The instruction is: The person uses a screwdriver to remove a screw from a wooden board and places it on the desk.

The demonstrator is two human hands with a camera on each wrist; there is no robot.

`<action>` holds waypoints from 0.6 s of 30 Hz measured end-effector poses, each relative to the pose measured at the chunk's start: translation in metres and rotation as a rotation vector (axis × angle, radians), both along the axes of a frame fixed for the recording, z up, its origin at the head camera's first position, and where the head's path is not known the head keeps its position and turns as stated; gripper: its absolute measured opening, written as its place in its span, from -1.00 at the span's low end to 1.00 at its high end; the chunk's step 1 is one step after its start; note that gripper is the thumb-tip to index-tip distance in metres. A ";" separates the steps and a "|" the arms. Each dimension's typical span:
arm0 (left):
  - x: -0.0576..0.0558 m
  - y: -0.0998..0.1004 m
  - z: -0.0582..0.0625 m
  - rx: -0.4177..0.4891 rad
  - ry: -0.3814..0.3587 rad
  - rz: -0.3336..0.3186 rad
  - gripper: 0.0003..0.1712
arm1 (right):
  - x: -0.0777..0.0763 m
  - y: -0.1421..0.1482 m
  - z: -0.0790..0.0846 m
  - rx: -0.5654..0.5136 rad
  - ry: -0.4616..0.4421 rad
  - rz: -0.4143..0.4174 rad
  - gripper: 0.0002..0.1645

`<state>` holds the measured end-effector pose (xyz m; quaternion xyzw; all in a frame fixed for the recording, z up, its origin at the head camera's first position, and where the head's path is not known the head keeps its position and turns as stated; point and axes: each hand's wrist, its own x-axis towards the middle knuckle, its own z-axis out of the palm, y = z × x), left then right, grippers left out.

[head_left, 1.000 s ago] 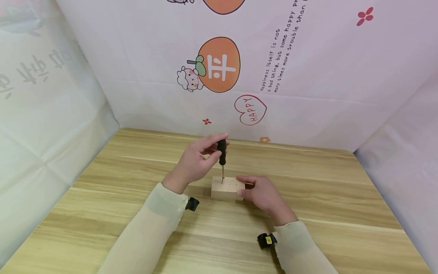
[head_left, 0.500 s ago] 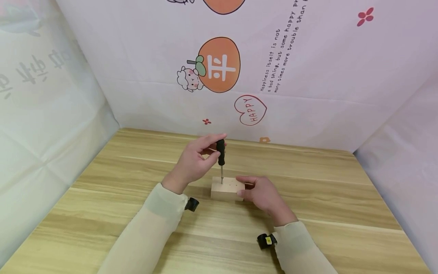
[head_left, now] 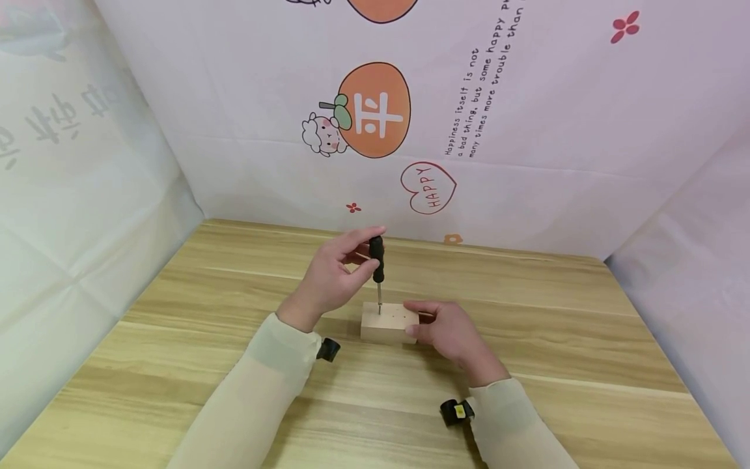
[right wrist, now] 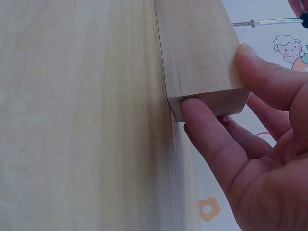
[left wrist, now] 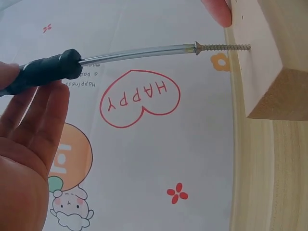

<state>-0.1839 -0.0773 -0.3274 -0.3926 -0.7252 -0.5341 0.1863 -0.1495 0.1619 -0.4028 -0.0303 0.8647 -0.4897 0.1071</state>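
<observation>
My left hand [head_left: 333,275] pinches the black handle of a screwdriver [head_left: 377,260], its index finger lying over the handle's top end. The screwdriver stands nearly upright, its metal shaft [left wrist: 139,54] meeting the head of a screw [left wrist: 224,47]. That screw's point is in the face of a pale wooden block [head_left: 387,334], with most of its thread showing. My right hand [head_left: 450,331] grips the block's right end, thumb and fingers on its sides and end, as the right wrist view shows. Two small dark holes show on the block's top, to the right of the screw.
The block lies on a wood-grain table [head_left: 193,339]. A white printed cloth [head_left: 263,176] hangs behind the table, and pale cloth also stands at both sides. Black wrist cameras sit at the left cuff [head_left: 329,350] and the right cuff [head_left: 456,412].
The screwdriver's handle has shifted slightly left with my left hand, and the screw, tilted a second ago, now stands straighter. My right hand and the block look still.
</observation>
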 end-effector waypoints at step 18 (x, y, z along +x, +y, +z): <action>0.001 0.000 0.001 -0.019 -0.052 0.026 -0.44 | 0.001 -0.001 0.001 -0.009 -0.014 -0.006 -0.49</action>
